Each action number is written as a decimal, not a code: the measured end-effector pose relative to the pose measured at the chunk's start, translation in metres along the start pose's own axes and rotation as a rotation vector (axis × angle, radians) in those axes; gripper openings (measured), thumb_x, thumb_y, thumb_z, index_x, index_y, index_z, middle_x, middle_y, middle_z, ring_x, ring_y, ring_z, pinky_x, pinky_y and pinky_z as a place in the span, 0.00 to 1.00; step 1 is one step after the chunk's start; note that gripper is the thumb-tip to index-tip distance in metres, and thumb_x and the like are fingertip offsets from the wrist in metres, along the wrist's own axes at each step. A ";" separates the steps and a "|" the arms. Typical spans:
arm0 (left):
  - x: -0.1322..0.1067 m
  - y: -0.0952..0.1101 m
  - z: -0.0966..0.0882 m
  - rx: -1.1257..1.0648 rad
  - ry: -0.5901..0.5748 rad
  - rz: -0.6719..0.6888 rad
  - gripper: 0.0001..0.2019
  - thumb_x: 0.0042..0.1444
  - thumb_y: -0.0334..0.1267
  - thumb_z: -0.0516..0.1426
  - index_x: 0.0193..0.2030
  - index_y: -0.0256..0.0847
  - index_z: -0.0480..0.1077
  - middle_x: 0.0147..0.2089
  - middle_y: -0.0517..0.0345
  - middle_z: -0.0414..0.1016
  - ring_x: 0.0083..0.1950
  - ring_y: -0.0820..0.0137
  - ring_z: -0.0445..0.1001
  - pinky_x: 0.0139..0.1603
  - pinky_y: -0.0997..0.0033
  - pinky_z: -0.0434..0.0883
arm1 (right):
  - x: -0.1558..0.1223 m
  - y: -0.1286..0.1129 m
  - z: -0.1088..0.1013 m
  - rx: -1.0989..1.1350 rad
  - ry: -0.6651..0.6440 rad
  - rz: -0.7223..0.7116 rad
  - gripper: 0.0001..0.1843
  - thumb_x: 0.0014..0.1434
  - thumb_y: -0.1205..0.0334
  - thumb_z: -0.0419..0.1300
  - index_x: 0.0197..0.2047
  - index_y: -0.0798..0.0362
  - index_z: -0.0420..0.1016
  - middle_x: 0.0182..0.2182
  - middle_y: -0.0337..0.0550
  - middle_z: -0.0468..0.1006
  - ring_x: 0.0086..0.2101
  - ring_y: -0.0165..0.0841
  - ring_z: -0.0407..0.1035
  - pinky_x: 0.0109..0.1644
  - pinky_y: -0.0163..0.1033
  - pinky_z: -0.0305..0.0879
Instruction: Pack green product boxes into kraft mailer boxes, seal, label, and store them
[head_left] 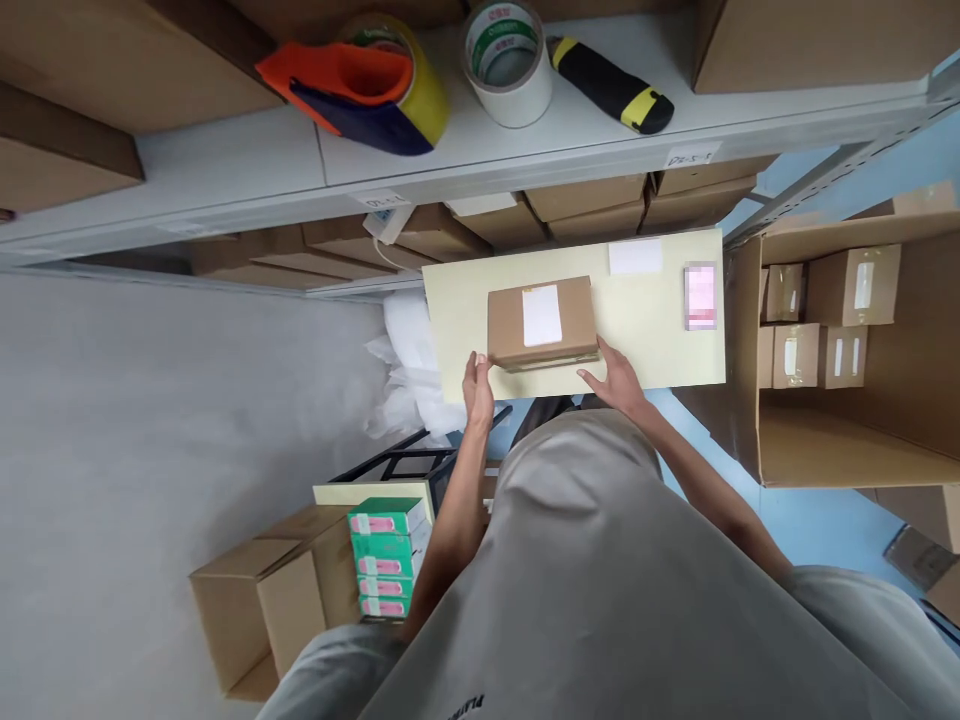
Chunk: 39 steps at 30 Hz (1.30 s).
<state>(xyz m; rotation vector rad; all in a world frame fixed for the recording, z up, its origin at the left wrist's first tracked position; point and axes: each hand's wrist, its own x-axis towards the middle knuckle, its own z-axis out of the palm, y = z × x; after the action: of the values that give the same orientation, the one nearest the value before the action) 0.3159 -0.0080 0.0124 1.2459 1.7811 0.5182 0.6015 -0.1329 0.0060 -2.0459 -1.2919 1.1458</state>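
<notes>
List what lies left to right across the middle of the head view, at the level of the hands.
White plastic wrap → left hand → small brown box → right hand → large open carton.

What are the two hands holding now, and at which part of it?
The small brown box, which lies on the pale yellow board: the left hand grips its near left corner, the right hand its near right corner.

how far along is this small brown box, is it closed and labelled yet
Done: the small brown box is closed and carries a white label. In hand: the left hand and right hand sit at its near corners on the pale board. Remaining, probably: it is not yet among the similar labelled boxes in the open carton to the right.
</notes>
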 end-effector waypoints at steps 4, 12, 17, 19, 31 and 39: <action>-0.021 0.018 0.003 -0.132 0.036 0.060 0.30 0.75 0.65 0.60 0.63 0.40 0.86 0.75 0.42 0.82 0.83 0.50 0.74 0.88 0.49 0.65 | -0.011 -0.008 -0.027 -0.075 0.174 -0.008 0.40 0.81 0.41 0.55 0.87 0.52 0.66 0.70 0.61 0.83 0.69 0.59 0.76 0.75 0.65 0.74; -0.050 0.023 0.050 -0.180 -0.186 0.032 0.26 0.63 0.47 0.74 0.63 0.36 0.86 0.67 0.43 0.88 0.72 0.48 0.85 0.82 0.44 0.76 | -0.054 0.020 -0.033 -0.126 0.236 0.174 0.38 0.84 0.42 0.45 0.81 0.56 0.74 0.54 0.63 0.90 0.56 0.58 0.84 0.60 0.59 0.81; -0.041 0.024 0.058 -0.076 -0.325 0.072 0.24 0.65 0.45 0.73 0.64 0.36 0.85 0.68 0.43 0.87 0.74 0.49 0.83 0.81 0.47 0.75 | -0.056 0.026 -0.026 -0.212 0.251 0.268 0.35 0.83 0.42 0.49 0.75 0.60 0.78 0.53 0.66 0.91 0.56 0.60 0.85 0.59 0.56 0.80; -0.036 0.024 0.057 -0.071 -0.346 0.075 0.24 0.64 0.44 0.74 0.64 0.36 0.84 0.69 0.39 0.86 0.75 0.49 0.83 0.81 0.48 0.75 | -0.050 0.024 -0.029 -0.224 0.270 0.300 0.32 0.83 0.42 0.53 0.72 0.59 0.79 0.52 0.66 0.91 0.54 0.59 0.86 0.57 0.54 0.80; -0.106 0.001 0.060 -0.057 -0.282 0.260 0.30 0.68 0.48 0.67 0.74 0.43 0.75 0.79 0.36 0.74 0.79 0.49 0.76 0.80 0.50 0.74 | -0.136 0.000 -0.035 -0.144 0.357 0.352 0.19 0.83 0.50 0.55 0.56 0.50 0.84 0.53 0.54 0.92 0.52 0.50 0.87 0.53 0.45 0.78; -0.196 0.033 0.097 -0.049 -0.621 0.380 0.31 0.68 0.57 0.69 0.73 0.48 0.79 0.71 0.42 0.76 0.71 0.50 0.82 0.75 0.52 0.81 | -0.283 0.033 -0.070 -0.090 0.709 0.526 0.24 0.81 0.44 0.54 0.64 0.47 0.85 0.55 0.50 0.91 0.52 0.49 0.85 0.55 0.45 0.79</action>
<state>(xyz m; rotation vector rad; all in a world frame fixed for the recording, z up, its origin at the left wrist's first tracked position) 0.4368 -0.1849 0.0674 1.5158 1.0157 0.3270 0.6165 -0.3966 0.1344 -2.5966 -0.4786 0.4382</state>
